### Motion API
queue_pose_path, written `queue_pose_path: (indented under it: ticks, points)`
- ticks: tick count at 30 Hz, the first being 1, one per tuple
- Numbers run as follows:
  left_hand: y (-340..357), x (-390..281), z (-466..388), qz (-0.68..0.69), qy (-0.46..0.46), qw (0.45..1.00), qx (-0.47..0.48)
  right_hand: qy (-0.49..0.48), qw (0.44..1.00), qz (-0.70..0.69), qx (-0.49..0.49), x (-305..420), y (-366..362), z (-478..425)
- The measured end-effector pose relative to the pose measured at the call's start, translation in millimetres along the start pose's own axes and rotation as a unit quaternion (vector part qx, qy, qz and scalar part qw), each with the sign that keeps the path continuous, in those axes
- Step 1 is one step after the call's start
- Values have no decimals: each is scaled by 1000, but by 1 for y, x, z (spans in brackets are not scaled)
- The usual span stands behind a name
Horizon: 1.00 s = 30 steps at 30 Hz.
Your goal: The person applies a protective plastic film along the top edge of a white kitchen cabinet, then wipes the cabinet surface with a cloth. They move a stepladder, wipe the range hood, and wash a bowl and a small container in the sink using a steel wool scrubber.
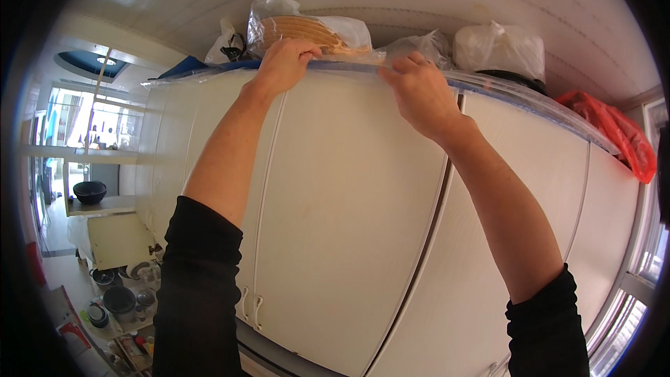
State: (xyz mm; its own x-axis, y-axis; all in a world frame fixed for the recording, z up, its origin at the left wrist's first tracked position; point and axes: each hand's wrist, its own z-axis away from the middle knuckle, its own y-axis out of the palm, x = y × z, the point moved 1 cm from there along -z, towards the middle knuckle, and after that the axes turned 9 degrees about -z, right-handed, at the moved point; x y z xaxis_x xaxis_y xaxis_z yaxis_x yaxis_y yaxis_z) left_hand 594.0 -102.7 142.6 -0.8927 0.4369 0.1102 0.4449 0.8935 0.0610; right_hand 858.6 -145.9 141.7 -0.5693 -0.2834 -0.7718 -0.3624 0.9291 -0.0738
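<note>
Both my arms reach up to the top edge of a white wall cabinet (350, 193). My left hand (287, 64) pinches clear plastic at that edge, in front of a bagged item with tan ridges (298, 31). To its right, my right hand (421, 89) has its fingers curled on the same clear plastic (361, 57). A blue strip (343, 67) runs along the cabinet top under the plastic. Behind my right hand lies a clear plastic bag (424, 44). Whatever lies under my fingers is hidden.
A white bagged bundle (500, 47) and a red plastic bag (610, 120) sit on the cabinet top at the right. A dark bowl (89, 192) stands on a shelf at the left, with several pots (119, 301) below. A window (623, 324) is at the right.
</note>
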Motion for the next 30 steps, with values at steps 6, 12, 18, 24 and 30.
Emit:
queue_pose_path:
  ticks: [6, 12, 18, 24, 30]
  points:
    - [-4, -6, 14, 55, 3, 998, 3, -59, 997, 36, -19, 8, -2, 10]
    - [-14, -11, 23, 54, 53, 997, -4, -66, 997, 43, 23, 12, -10, 21]
    - [2, -15, 30, 49, 68, 996, -24, -53, 998, 25, -5, 12, -13, 31]
    - [21, -14, 31, -34, 101, 987, -124, -21, 999, 33, -12, 18, -11, 31]
    - [31, -17, 30, 57, 83, 989, -108, 23, 996, 45, 73, 24, -13, 30]
